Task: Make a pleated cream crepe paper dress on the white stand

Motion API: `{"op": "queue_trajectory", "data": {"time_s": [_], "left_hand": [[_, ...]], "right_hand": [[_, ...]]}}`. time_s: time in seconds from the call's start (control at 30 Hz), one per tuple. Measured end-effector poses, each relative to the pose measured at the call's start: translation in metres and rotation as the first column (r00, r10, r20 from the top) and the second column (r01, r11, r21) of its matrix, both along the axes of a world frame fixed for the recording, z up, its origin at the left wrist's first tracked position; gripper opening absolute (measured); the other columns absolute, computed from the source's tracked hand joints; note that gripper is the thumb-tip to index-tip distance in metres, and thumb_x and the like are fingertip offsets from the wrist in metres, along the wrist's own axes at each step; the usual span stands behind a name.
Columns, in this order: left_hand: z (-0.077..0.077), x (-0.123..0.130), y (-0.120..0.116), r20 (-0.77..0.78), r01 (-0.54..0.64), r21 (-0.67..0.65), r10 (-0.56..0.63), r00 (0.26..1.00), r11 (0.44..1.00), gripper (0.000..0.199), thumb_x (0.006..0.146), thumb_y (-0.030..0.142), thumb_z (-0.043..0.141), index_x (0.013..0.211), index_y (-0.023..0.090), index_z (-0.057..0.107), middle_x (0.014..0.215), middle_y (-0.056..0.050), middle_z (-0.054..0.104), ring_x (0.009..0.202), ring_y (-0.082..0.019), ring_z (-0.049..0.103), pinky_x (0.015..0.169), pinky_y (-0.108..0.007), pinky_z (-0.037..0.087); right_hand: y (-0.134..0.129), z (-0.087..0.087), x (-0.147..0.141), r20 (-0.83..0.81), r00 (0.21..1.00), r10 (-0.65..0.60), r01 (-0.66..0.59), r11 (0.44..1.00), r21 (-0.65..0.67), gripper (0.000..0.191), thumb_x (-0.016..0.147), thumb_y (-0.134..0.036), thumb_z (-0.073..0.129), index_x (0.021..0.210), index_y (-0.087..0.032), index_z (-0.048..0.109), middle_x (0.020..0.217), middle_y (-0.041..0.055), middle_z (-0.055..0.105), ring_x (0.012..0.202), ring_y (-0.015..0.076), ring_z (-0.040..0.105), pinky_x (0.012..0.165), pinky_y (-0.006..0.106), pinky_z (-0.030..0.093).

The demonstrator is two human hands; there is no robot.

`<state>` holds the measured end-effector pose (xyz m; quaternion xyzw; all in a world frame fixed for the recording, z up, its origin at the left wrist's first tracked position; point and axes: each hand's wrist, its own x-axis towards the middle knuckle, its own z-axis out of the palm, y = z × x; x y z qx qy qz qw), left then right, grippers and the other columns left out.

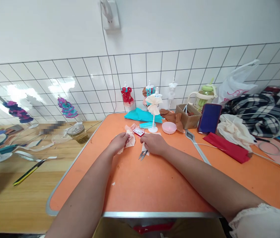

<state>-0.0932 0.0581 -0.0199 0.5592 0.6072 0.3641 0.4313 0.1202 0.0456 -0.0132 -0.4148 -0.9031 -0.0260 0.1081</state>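
My left hand [120,142] is closed on a small piece of gathered cream fabric [130,140], held just above the orange table. My right hand [155,144] rests low over the table with its fingers curled downward. From under those fingers stick out the blades of small thread snips [143,155] and a bit of pale cloth; what the fingertips grip is hidden. Between the hands lies a small red and white box [138,132]. Just beyond stands a miniature dress form [154,104] wearing ruffled cream fabric.
Behind are turquoise fabric [142,115], a pink bowl [169,128], a cardboard box [188,116] and a dress form in red [127,96]. To the right stand a phone [209,118] and folded red cloth [226,147]. On the wooden table at left are a glass jar [78,133] and a yellow-black cutter [28,172].
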Motion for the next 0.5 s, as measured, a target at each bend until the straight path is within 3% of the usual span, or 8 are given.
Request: {"op": "queue_trajectory", "data": {"time_s": [0.17, 0.3, 0.43, 0.5], "left_hand": [[0.004, 0.004, -0.002, 0.075, 0.079, 0.001, -0.079, 0.994, 0.997, 0.031, 0.079, 0.047, 0.051, 0.069, 0.018, 0.048, 0.055, 0.003, 0.048, 0.043, -0.008, 0.038, 0.044, -0.02, 0.033], [0.008, 0.016, -0.011, 0.173, 0.189, -0.02, -0.182, 0.968, 0.982, 0.029, 0.081, 0.046, 0.05, 0.075, 0.018, 0.049, 0.066, -0.001, 0.059, 0.046, -0.008, 0.042, 0.049, -0.021, 0.04], [-0.001, 0.034, -0.02, 0.417, 0.387, -0.118, -0.308, 0.855, 0.915, 0.031, 0.076, 0.046, 0.059, 0.081, 0.017, 0.049, 0.094, -0.011, 0.066, 0.062, -0.013, 0.058, 0.062, -0.028, 0.048], [-0.007, 0.04, -0.02, 0.438, 0.42, -0.156, -0.319, 0.84, 0.894, 0.033, 0.073, 0.046, 0.063, 0.08, 0.016, 0.05, 0.099, -0.013, 0.066, 0.074, -0.017, 0.062, 0.069, -0.031, 0.05]], "right_hand": [[-0.014, -0.007, 0.01, -0.055, 0.936, 0.347, -0.348, 0.938, -0.006, 0.024, 0.081, -0.013, 0.049, 0.098, -0.022, 0.064, 0.098, 0.0041, 0.064, 0.091, 0.0168, 0.052, 0.073, 0.027, 0.037], [-0.023, -0.015, -0.002, 0.102, 0.885, 0.455, -0.464, 0.88, 0.099, 0.02, 0.089, -0.019, 0.043, 0.095, -0.018, 0.062, 0.093, 0.0068, 0.065, 0.088, 0.0185, 0.052, 0.071, 0.029, 0.039], [-0.027, -0.02, -0.008, 0.2, 0.827, 0.525, -0.562, 0.783, 0.269, 0.025, 0.092, -0.015, 0.036, 0.09, -0.015, 0.061, 0.095, 0.0094, 0.064, 0.095, 0.0188, 0.052, 0.089, 0.035, 0.035], [-0.028, -0.019, -0.004, 0.205, 0.825, 0.526, -0.564, 0.784, 0.258, 0.026, 0.092, -0.015, 0.035, 0.09, -0.015, 0.061, 0.095, 0.009, 0.064, 0.095, 0.0183, 0.052, 0.091, 0.035, 0.034]]}}
